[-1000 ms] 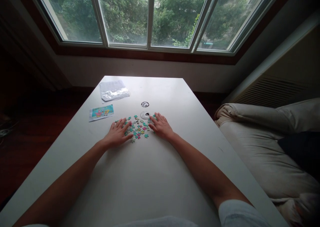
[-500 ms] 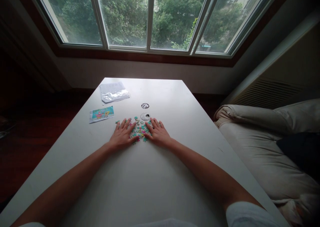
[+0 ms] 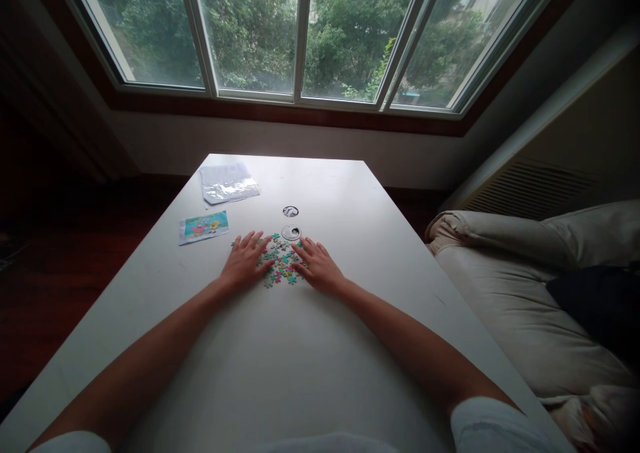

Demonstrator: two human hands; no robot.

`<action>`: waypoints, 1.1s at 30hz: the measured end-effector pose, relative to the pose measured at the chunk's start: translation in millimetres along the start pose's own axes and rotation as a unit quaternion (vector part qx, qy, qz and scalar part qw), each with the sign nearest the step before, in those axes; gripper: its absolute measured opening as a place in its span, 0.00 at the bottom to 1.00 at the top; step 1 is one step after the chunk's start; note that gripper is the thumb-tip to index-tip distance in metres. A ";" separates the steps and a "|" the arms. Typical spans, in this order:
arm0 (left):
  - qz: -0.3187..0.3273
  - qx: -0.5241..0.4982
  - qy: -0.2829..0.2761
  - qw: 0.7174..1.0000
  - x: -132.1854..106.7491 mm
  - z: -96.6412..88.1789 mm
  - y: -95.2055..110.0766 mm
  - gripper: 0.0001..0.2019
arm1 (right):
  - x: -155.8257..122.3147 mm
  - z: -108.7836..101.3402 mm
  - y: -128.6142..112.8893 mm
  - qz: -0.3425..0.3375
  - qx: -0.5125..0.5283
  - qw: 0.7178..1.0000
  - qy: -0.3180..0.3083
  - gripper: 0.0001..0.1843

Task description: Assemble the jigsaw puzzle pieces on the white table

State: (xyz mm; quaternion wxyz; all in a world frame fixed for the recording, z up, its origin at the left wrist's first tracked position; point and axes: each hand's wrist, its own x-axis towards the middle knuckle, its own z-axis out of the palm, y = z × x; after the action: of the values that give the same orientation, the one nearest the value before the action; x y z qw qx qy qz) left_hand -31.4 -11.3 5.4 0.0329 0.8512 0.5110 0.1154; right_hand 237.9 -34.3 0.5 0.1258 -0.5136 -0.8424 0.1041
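Both my grips have slid inward, bunching the puzzle pieces point(image 3: 281, 264) tighter | left grip point(image 3: 245, 264) flat, fingers spread, touching the heap's left side | right grip point(image 3: 319, 268) likewise on its right, walling pieces in | heap mid-tabletop point(image 3: 300, 353), just before a round lid point(image 3: 291, 232) | picture card point(image 3: 204, 226) near the left edge

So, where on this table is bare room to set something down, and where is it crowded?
Bare: the wide near part of the table between the forearms, and the right strip from the right hand to the edge. Crowded: the puzzle pieces between the left hand and right hand, the round discs beyond, the picture card and plastic bag far left.
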 end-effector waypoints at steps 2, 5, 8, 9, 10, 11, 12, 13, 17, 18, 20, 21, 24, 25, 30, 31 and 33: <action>-0.063 0.002 0.024 0.998 -0.1 0.7 -2.2 0.33 | -0.8 -1.8 1.6 0.010 0.009 1.000 0.017 0.36; -0.096 -0.003 0.012 0.995 -1.4 4.2 -5.5 0.35 | -3.8 -2.0 0.5 -0.004 -0.010 1.000 0.011 0.39; -0.060 -0.007 -0.009 0.998 -4.0 8.5 -5.1 0.38 | -6.0 0.1 -3.4 -0.013 -0.029 0.999 -0.016 0.44; -0.039 -0.007 -0.013 0.999 -4.7 9.7 -4.1 0.38 | -6.1 0.9 -4.5 -0.011 -0.033 0.999 -0.025 0.46; -0.017 -0.007 -0.015 1.000 -5.2 10.6 -2.8 0.39 | -5.8 1.7 -5.4 -0.009 -0.038 0.999 -0.033 0.47; 0.004 -0.007 -0.018 1.000 -5.4 11.3 -1.5 0.39 | -5.2 2.2 -5.9 -0.008 -0.042 0.998 -0.039 0.48; 0.024 -0.005 -0.021 0.999 -5.2 11.8 -0.1 0.40 | -4.3 2.6 -6.0 -0.008 -0.047 0.998 -0.042 0.48; 0.040 -0.004 -0.024 0.999 -4.5 12.0 1.0 0.41 | -3.3 2.7 -5.6 -0.008 -0.051 0.998 -0.045 0.48; 0.082 0.001 -0.040 0.996 2.4 11.5 2.8 0.42 | 1.7 0.1 -0.3 -0.015 -0.060 0.997 -0.050 0.45; 0.090 0.002 -0.044 0.995 4.6 11.1 2.4 0.41 | 2.7 -1.1 1.6 -0.020 -0.060 0.997 -0.052 0.45; 0.106 0.002 -0.053 0.993 9.1 9.9 0.8 0.41 | 4.1 -3.6 5.5 -0.034 -0.059 0.996 -0.055 0.44; 0.113 0.002 -0.057 0.992 11.2 9.1 -0.3 0.41 | 4.5 -4.7 7.6 -0.043 -0.058 0.996 -0.056 0.44; 0.136 -0.001 -0.069 0.988 16.6 6.7 -4.1 0.42 | 5.1 -6.2 15.1 -0.070 -0.054 0.995 -0.052 0.44; 0.143 -0.003 -0.071 0.987 18.0 6.0 -5.4 0.42 | 5.6 -6.1 18.4 -0.080 -0.051 0.994 -0.048 0.44; 0.159 -0.023 -0.064 0.985 21.7 5.9 -9.6 0.42 | 12.6 -2.8 38.7 -0.117 -0.018 0.993 0.005 0.34; 0.156 -0.028 -0.060 0.986 21.8 6.3 -10.0 0.41 | 14.1 -2.0 42.0 -0.116 -0.009 0.993 0.024 0.32; 0.149 -0.034 -0.052 0.987 21.3 7.0 -10.5 0.40 | 15.7 -0.8 45.0 -0.116 0.004 0.991 0.067 0.30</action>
State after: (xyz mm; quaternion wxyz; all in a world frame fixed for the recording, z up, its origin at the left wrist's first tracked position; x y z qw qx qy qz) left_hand -29.2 12.7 0.3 0.0706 0.9210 0.3719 0.0923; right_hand 269.0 0.1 -10.8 0.1950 -0.4178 -0.8855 0.0576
